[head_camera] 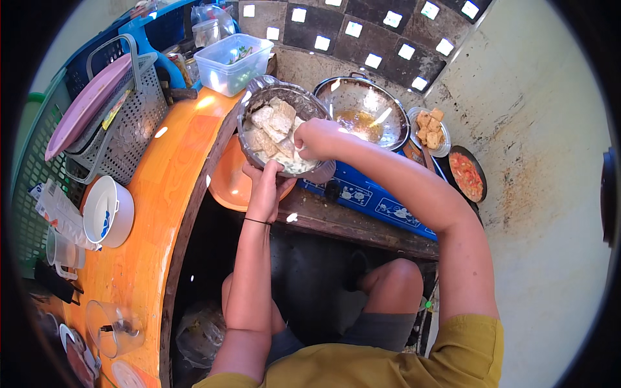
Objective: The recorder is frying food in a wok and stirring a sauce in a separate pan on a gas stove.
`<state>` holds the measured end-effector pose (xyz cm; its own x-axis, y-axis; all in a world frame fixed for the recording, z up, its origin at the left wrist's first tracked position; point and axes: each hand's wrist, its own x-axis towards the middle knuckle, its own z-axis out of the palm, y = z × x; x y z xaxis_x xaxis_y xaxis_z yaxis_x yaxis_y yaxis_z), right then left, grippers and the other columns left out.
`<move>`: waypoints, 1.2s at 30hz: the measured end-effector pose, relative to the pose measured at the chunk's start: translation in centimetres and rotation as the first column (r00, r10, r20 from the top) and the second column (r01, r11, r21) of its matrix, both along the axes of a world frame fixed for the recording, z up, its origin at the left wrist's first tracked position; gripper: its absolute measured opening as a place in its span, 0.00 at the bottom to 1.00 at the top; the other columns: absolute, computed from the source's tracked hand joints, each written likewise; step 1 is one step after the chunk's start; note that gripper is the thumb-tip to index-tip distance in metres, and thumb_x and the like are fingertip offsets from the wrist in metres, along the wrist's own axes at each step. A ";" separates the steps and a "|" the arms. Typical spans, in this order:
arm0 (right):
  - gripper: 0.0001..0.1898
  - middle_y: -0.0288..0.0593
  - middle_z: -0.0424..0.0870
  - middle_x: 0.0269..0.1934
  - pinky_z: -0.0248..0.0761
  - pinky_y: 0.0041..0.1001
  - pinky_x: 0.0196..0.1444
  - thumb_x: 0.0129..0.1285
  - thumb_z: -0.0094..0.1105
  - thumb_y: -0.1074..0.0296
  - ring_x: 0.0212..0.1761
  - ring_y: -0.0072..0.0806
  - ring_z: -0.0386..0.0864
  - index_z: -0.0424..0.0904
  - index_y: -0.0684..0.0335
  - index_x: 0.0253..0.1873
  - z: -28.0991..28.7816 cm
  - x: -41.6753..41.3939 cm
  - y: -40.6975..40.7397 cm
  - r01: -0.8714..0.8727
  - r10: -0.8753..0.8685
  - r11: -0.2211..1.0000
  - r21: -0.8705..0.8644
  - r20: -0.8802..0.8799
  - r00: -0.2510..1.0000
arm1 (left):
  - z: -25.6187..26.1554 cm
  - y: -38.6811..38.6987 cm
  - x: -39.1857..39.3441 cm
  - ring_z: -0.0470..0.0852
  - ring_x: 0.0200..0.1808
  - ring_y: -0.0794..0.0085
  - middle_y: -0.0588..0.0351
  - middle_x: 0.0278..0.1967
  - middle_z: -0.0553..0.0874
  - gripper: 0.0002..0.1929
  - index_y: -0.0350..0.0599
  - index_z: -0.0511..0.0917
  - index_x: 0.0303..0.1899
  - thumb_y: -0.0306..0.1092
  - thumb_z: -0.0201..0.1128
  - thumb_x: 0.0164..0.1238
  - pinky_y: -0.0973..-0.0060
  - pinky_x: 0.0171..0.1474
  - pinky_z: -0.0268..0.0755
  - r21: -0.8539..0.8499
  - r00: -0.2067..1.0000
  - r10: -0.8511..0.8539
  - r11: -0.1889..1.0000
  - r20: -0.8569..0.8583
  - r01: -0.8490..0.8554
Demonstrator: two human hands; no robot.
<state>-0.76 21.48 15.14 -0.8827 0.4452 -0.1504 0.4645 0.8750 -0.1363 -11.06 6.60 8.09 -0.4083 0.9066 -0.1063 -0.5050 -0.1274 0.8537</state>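
Observation:
My left hand (pixel 266 186) grips the near rim of a grey bowl (pixel 246 150) and holds it tilted. Pale flat slices (pixel 275 119), perhaps tempeh, lie inside it on white batter (pixel 293 164) flecked with green. Over the bowl's right side, my right hand (pixel 318 139) reaches in with curled fingers at the batter. What its fingertips touch is hidden. Just beyond stands a wok (pixel 354 92) with yellowish oil (pixel 360 123) in the bottom.
The wok sits over a blue gas stove (pixel 359 191). Fried pieces (pixel 430 128) fill a plastic container beside it, near a dark pan of red food (pixel 466 173). An orange basin (pixel 227 179) is below the bowl. Left, the wooden counter (pixel 145 218) bears a white pot (pixel 119 218) and a grey basket (pixel 133 131).

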 end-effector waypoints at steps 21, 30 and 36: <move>0.13 0.41 0.88 0.31 0.76 0.29 0.39 0.50 0.71 0.62 0.34 0.26 0.83 0.88 0.63 0.39 5.8 0.8 4.5 0.146 -0.139 0.964 -0.222 0.043 0.989 | 0.1 0.8 1.1 0.78 0.56 0.56 0.43 0.58 0.73 0.27 0.42 0.57 0.62 0.37 0.54 0.64 0.59 0.60 0.77 -0.014 0.995 0.041 0.999 0.096 -0.039; 0.10 0.34 0.83 0.25 0.70 0.26 0.32 0.50 0.72 0.62 0.27 0.20 0.77 0.87 0.61 0.32 5.8 7.7 15.1 0.351 -0.360 0.927 -0.134 -0.047 0.932 | 0.2 0.5 0.7 0.77 0.57 0.57 0.44 0.58 0.73 0.27 0.42 0.58 0.62 0.37 0.54 0.64 0.60 0.59 0.77 -0.019 0.994 0.058 0.998 0.098 -0.056; 0.10 0.44 0.86 0.25 0.79 0.32 0.38 0.44 0.71 0.59 0.28 0.33 0.84 0.87 0.60 0.28 -1.9 12.8 20.8 0.597 -0.584 0.775 0.207 -0.125 0.802 | 0.6 0.0 0.6 0.76 0.58 0.56 0.44 0.60 0.71 0.27 0.44 0.56 0.63 0.38 0.54 0.64 0.59 0.59 0.76 -0.026 0.992 0.098 0.995 0.083 -0.096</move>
